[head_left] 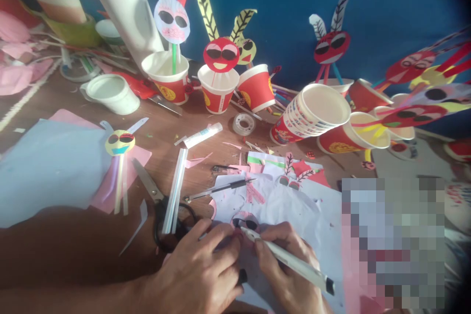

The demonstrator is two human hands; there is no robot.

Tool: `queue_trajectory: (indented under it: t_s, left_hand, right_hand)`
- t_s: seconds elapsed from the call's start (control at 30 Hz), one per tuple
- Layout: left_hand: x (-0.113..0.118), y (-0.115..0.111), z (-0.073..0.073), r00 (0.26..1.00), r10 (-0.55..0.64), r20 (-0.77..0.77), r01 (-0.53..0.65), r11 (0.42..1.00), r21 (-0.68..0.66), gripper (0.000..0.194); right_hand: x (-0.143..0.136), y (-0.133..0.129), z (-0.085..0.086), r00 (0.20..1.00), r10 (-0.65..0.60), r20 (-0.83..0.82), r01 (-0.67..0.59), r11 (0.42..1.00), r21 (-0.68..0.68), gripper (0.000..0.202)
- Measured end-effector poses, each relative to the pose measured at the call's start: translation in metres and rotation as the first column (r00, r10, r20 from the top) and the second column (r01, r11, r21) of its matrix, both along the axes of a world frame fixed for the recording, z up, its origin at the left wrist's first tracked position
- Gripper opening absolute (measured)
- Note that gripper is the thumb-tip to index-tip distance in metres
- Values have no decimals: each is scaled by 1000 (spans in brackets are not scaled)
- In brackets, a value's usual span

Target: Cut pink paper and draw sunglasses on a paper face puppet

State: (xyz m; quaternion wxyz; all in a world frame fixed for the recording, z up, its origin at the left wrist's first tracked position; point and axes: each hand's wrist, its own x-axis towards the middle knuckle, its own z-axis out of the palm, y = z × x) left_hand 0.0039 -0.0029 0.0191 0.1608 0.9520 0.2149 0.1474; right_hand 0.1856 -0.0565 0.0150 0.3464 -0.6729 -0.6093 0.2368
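My right hand [290,265] is closed round a white marker pen [290,257], its tip on a small pink-and-purple paper face [251,223] with dark eye patches. Bent fingers of my left hand [206,267] grip the near edge of that face and partly hide it. A small black piece, perhaps the pen's cap, shows by my left fingers. Both hands rest over a white paper sheet [312,221]. Just beyond lie a dark pen [224,186] and cut-out leaf-patterned ears [289,163]. Beside my left hand are black-handled scissors [156,206] and white straws [174,194].
Paper cups [167,78] with paper-face figures line the back, near a cup stack [312,110]. A tape roll [244,124], a glue tube [204,135] and a white mug [112,92] stand nearer. One yellow-faced figure [120,143] lies at left. The lower right is pixelated.
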Motion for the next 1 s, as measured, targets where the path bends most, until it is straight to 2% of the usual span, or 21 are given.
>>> queue_trajectory:
  t_s: [0.23,0.5,0.87,1.0]
  left_hand:
    - [0,-1,0,1000,9,-14,-9,1000,7,20]
    - [0,-3,0,1000,30,-1,-30,999,25,20]
    - [0,-3,0,1000,17,-9,-17,999,47,19]
    - [0,-1,3,999,-9,-50,13,998,66,21]
  right_hand:
    - [0,1,0,1000,28,-5,-28,1000,3,11]
    - [-4,0,-3,996,-84,-20,85,996,29,12]
    - [0,3,0,1000,15,26,-16,999,42,12]
    - [0,2,0,999,-27,23,26,999,26,14]
